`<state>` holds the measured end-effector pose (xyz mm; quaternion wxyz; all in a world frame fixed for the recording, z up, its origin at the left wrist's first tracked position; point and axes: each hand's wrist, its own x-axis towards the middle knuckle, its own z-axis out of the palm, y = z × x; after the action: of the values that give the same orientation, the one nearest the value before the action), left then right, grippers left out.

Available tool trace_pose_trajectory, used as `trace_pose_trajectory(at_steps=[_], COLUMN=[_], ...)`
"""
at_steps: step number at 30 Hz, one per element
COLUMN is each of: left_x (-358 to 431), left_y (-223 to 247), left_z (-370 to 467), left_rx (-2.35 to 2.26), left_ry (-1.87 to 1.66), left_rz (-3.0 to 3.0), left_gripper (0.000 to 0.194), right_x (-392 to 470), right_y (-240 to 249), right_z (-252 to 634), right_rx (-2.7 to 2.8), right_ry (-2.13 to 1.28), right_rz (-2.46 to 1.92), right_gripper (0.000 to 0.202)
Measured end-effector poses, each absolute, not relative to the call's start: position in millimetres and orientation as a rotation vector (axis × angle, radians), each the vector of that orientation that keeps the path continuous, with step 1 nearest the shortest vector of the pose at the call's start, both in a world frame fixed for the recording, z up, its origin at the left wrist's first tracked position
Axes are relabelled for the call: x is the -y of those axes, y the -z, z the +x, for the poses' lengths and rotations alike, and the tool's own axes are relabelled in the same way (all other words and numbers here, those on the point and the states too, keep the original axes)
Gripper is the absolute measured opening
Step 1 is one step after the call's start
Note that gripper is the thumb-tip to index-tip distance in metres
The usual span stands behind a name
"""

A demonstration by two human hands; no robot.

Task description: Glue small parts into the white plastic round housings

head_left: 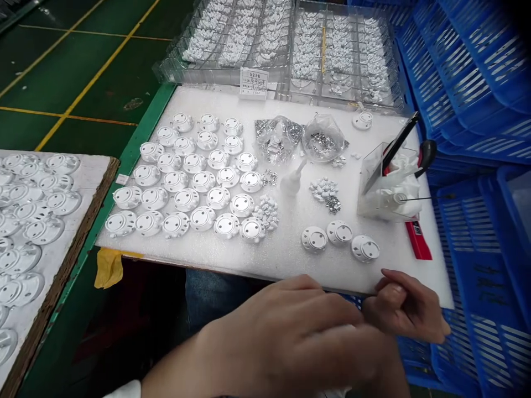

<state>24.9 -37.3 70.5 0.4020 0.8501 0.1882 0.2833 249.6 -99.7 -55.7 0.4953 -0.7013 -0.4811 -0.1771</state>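
Note:
My left hand (pixel 286 337) is large in the foreground, knuckles up, above the front edge of the foam-topped table (pixel 265 260). Its fingertips are hidden, so what it may hold does not show. Behind it on the right, my right hand (pixel 406 307) is curled at the table's front edge, with its fingers folded in; anything inside is too hidden to name. Three round white parts (pixel 339 232) lie just beyond the hands. Farther left, several similar white parts (pixel 203 218) stand in rows. A small pile of white pieces (pixel 266 213) lies beside them.
A translucent squeeze bottle (pixel 291 179) stands mid-table, near bags of metal bits (pixel 323 141). At right are a clear tool box (pixel 369 193), a red object (pixel 418 240) and blue crates (pixel 477 221). Clear trays (pixel 286 83) line the back; another board (pixel 89 193) is left.

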Motion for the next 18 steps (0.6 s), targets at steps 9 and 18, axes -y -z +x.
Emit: trace_pose_trajectory(at_steps=[9,18], left_x=[43,14], left_y=[-32,0], left_z=[4,22], left_rx=[-0.732,-0.721], left_ry=[-0.710,-1.032], left_rz=[1.935,1.826], left_gripper=[0.027,0.021], right_x=[90,91], right_y=[60,54], right_z=[253,249], right_rx=[1.171,1.191], right_ry=[0.590,0.550], right_rz=[-1.512,-1.589], right_gripper=[0.014,0.014])
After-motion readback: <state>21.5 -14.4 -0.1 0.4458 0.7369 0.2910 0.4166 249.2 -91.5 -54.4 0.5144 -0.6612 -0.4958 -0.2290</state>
